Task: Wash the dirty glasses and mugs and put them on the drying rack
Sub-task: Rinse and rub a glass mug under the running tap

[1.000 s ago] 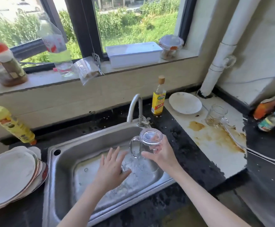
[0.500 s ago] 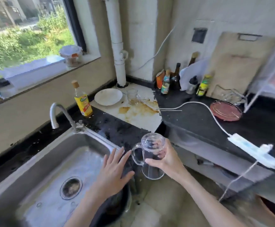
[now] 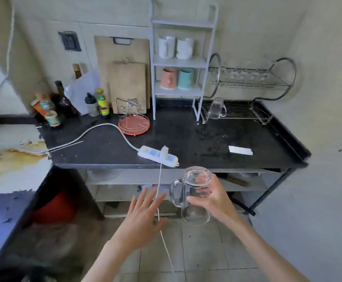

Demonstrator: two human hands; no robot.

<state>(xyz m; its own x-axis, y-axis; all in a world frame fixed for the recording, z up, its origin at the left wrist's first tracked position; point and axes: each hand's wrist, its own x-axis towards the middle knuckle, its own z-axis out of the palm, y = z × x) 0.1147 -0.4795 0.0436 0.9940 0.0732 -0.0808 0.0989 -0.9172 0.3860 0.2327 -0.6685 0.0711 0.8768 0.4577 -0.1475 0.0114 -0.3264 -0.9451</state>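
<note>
Left hand [image 3: 141, 218] is just hanging in the air with fingers spread wide, holding nothing, a thin white cord [image 3: 159, 192] dangling right by it. Right hand [image 3: 214, 198] has its grip wrapped round a clear glass mug [image 3: 194, 192], near side of the black table [image 3: 206, 143], over the floor. Far right on the table sits the wire drying rack [image 3: 245, 112] with another glass mug [image 3: 216, 108] already on its lower tier.
</note>
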